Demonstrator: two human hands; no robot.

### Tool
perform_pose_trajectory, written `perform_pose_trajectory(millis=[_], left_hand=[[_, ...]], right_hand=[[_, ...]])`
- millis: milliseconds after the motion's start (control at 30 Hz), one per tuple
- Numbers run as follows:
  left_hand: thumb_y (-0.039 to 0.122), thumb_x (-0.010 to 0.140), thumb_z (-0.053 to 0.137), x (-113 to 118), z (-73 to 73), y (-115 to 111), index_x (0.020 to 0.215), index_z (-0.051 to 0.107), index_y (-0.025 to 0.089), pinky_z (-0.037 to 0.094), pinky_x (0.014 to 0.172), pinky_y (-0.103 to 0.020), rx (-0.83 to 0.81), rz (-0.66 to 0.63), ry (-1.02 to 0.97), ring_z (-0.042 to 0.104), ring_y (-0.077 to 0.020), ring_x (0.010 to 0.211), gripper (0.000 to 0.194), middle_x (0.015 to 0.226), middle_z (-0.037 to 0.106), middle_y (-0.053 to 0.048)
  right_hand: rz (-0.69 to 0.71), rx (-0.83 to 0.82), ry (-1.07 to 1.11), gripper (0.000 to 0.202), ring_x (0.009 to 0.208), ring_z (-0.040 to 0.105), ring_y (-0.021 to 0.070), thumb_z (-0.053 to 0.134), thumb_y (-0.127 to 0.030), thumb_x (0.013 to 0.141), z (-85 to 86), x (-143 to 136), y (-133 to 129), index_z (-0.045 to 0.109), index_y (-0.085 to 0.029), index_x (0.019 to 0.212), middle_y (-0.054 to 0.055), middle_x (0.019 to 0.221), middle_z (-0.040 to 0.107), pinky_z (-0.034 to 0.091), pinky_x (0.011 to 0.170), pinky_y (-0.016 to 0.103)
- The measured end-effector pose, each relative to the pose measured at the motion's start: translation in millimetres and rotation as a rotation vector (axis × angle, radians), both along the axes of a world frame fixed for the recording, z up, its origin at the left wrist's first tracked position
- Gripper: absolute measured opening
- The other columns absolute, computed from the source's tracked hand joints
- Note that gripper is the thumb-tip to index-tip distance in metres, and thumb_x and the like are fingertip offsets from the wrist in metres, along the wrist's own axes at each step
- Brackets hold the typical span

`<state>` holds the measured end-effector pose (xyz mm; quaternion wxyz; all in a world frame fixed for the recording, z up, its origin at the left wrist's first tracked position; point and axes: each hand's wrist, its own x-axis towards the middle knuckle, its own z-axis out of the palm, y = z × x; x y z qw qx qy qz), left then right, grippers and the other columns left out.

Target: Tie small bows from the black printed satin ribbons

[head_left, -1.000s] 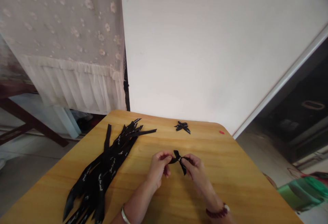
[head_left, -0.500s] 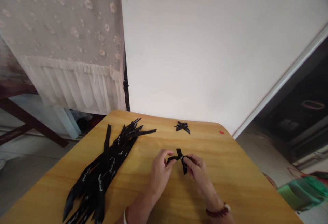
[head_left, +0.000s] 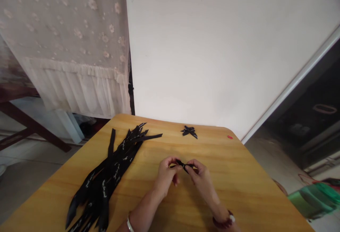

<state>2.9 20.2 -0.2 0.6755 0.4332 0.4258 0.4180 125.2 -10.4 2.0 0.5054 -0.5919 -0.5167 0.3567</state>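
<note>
Between my two hands, a little above the table, is a small black ribbon bow [head_left: 183,166]. My left hand [head_left: 166,175] pinches its left side between thumb and fingers. Its right side is gripped by my right hand [head_left: 202,179], and the fingers cover much of the ribbon. A finished-looking black bow [head_left: 188,131] lies farther back on the table. To the left spreads a pile of long black ribbons [head_left: 114,170] with white lettering.
The wooden table [head_left: 228,182] has a small red object [head_left: 230,137] near its back right corner. Behind it stands a white panel [head_left: 212,55], with a lace curtain [head_left: 79,48] at the left. A green bag [head_left: 316,200] is on the right beyond the table.
My hands have moved closer together around the bow. The bow has turned and shifted slightly left, and less of its loose tails shows.
</note>
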Motion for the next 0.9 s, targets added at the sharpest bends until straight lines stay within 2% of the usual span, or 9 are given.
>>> perform_pose_trajectory(millis=[100, 267, 400, 500, 600, 767, 900], left_hand=[[0.021, 0.058, 0.056, 0.4, 0.1, -0.2, 0.072, 0.049, 0.015, 0.029, 0.023, -0.016, -0.017, -0.018, -0.014, 0.044, -0.0063, 0.027, 0.017, 0.055, 0.051, 0.005], [0.021, 0.057, 0.056, 1.5, -1.1, -0.4, 0.070, 0.050, 0.015, 0.030, 0.023, -0.017, -0.013, -0.058, -0.004, 0.047, -0.0078, 0.029, 0.016, 0.057, 0.053, 0.003], [0.022, 0.056, 0.058, 1.2, -2.4, 1.4, 0.067, 0.051, 0.014, 0.029, 0.022, -0.016, -0.038, -0.009, -0.012, 0.047, -0.0074, 0.028, 0.015, 0.057, 0.054, 0.002], [0.020, 0.055, 0.059, 0.1, -2.7, 2.8, 0.066, 0.051, 0.014, 0.028, 0.022, -0.015, -0.075, 0.036, -0.048, 0.044, -0.0065, 0.026, 0.015, 0.052, 0.054, 0.003], [0.018, 0.053, 0.061, -1.0, -2.4, 3.4, 0.065, 0.051, 0.013, 0.029, 0.023, -0.015, -0.120, 0.058, -0.087, 0.045, -0.0071, 0.026, 0.016, 0.046, 0.053, 0.004], [0.016, 0.051, 0.064, -2.5, -3.5, 4.0, 0.067, 0.052, 0.013, 0.037, 0.029, -0.017, -0.195, 0.081, -0.170, 0.056, -0.0116, 0.040, 0.020, 0.059, 0.061, -0.001], [0.015, 0.052, 0.065, -3.3, -3.5, 4.0, 0.067, 0.053, 0.013, 0.038, 0.030, -0.017, -0.224, 0.076, -0.194, 0.057, -0.0117, 0.042, 0.020, 0.061, 0.062, -0.002]], right_hand=[[0.018, 0.004, 0.006, 0.021, 0.033, 0.032, 0.0050, 0.056, -0.038, 0.067, -1.7, 0.7, -0.6, 0.055, -0.017, 0.065, -0.005, 0.048, 0.048, 0.024, 0.032, 0.018], [0.030, -0.017, 0.026, 0.021, 0.031, 0.033, 0.0048, 0.056, -0.038, 0.067, -2.6, -2.1, -1.1, 0.054, -0.018, 0.062, -0.005, 0.048, 0.050, 0.022, 0.030, 0.018], [0.011, -0.013, 0.115, 0.019, 0.032, 0.038, 0.0052, 0.060, -0.035, 0.063, -0.7, -3.0, 0.0, 0.054, -0.017, 0.069, -0.004, 0.057, 0.054, 0.027, 0.031, 0.018], [0.021, 0.010, 0.232, 0.023, 0.036, 0.046, 0.0068, 0.062, -0.032, 0.060, 1.5, -1.5, 1.7, 0.053, -0.017, 0.074, -0.002, 0.064, 0.056, 0.035, 0.037, 0.020], [0.023, 0.028, 0.278, 0.021, 0.040, 0.052, 0.0088, 0.061, -0.029, 0.060, 3.3, 0.1, 2.6, 0.053, -0.015, 0.074, 0.000, 0.065, 0.058, 0.037, 0.041, 0.021], [0.041, 0.023, 0.293, 0.016, 0.043, 0.054, 0.0106, 0.059, -0.027, 0.062, 2.6, 1.7, 2.1, 0.054, -0.015, 0.071, -0.001, 0.058, 0.058, 0.035, 0.042, 0.020], [0.060, 0.001, 0.307, 0.015, 0.047, 0.054, 0.0114, 0.059, -0.028, 0.063, 2.8, 2.4, 0.5, 0.054, -0.015, 0.068, -0.001, 0.054, 0.058, 0.037, 0.045, 0.020]])
